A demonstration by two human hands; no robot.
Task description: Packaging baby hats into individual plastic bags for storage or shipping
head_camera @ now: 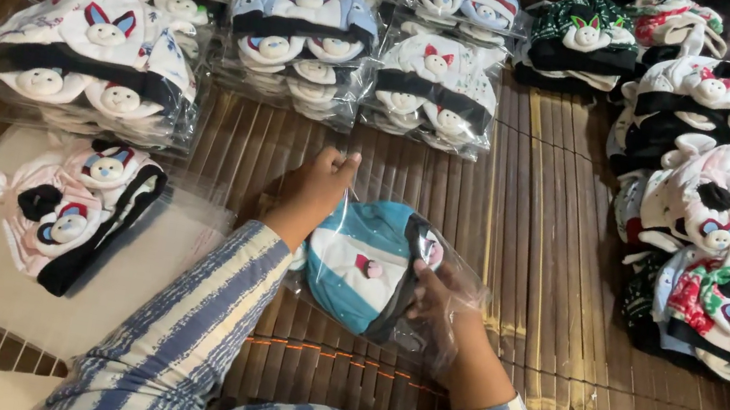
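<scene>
Head view: over a slatted mat, left hand (320, 189) pinches the clear bag's (454, 296) mouth while right hand (440, 300), seemingly inside, grips the teal cap (359, 264); keeping the mouth taut should help.

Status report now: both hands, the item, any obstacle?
Left hand grips top edge of clear plastic bag. Right hand inside bag, holding teal baby hat. Pink hat lies apart on flat bags, left. Nothing blocking.
</scene>
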